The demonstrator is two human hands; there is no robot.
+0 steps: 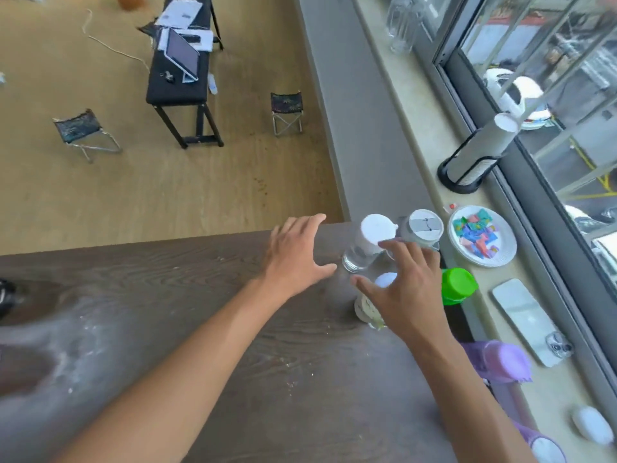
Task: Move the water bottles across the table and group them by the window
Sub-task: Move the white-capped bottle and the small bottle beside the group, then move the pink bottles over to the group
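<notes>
The right hand (405, 289), fingers spread, hides most of a small white-capped bottle (367, 307). The left hand (295, 259) is spread, empty. The clear white-capped bottle (365, 243) stands upright at the table's (200, 312) far right corner.

Bottles (374, 242) grouped at table (200, 329) corner, plate (482, 235) right, on sill.

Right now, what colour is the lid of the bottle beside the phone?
Bright green lid, clearest in the head view.
</notes>
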